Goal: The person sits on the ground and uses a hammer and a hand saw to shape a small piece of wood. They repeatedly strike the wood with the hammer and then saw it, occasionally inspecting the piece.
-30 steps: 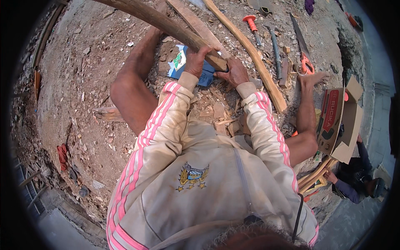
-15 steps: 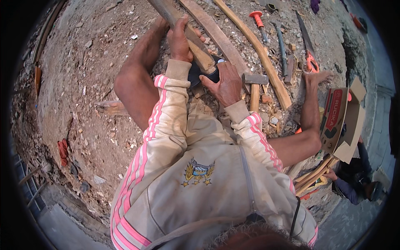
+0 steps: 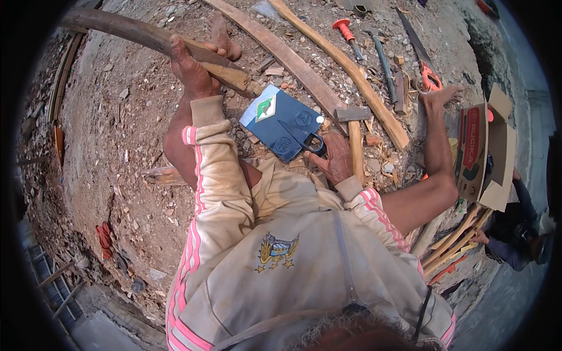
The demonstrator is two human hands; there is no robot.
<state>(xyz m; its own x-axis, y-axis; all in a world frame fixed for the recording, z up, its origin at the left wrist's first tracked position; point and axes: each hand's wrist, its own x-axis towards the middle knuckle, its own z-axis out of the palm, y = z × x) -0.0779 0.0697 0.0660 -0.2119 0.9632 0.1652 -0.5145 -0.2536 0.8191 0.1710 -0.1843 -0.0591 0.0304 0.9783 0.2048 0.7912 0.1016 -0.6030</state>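
My left hand (image 3: 194,70) is closed round a long, slightly curved wooden handle (image 3: 134,36), near its cut, paler end. That end points toward a dark blue hoe head (image 3: 280,130), which lies tilted in front of my lap and has a green-and-white sticker and a bright edge. At the hoe head's near right corner is its open eye, with nothing in it. My right hand (image 3: 335,159) grips the hoe head beside this eye, with the thumb against the rim; some fingertips are hidden. The handle and the hoe head are apart.
A hammer (image 3: 355,120) lies just beyond my right hand. Further right are a red-handled chisel (image 3: 348,36), a second hammer (image 3: 383,67) and a handsaw (image 3: 430,79). Long wooden poles (image 3: 351,67) cross the rubble. A cardboard box (image 3: 471,152) and another person (image 3: 515,234) are at right.
The handle's end has come out of the hoe head's eye. My left hand has swung the handle left, and my right hand has moved nearer, with the hoe head now in plain view.
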